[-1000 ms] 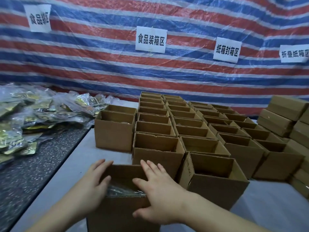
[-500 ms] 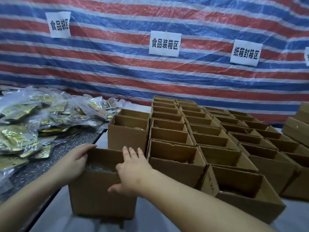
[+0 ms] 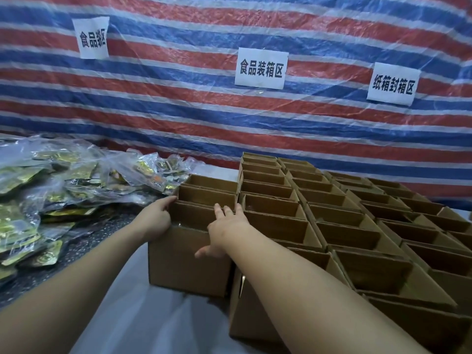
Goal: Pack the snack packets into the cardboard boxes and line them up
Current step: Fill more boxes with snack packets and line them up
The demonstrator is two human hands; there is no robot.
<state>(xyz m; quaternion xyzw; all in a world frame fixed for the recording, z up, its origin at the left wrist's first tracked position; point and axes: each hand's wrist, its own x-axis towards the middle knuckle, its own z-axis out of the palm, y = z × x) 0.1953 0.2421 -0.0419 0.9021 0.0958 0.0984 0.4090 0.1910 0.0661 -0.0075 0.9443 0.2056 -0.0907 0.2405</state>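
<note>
Cardboard box (image 3: 187, 254) with packets inside has slid forward-left between both hands, left hand (image 3: 157, 218) curled on its left rim, right hand (image 3: 224, 231) spread flat on its right rim, now butted behind the left row (image 3: 207, 190); lined up.

Open cardboard boxes (image 3: 332, 226) packed tight right; snack packets (image 3: 51, 195) heaped left; bare worktop (image 3: 132, 315) strip between, near edge.
</note>
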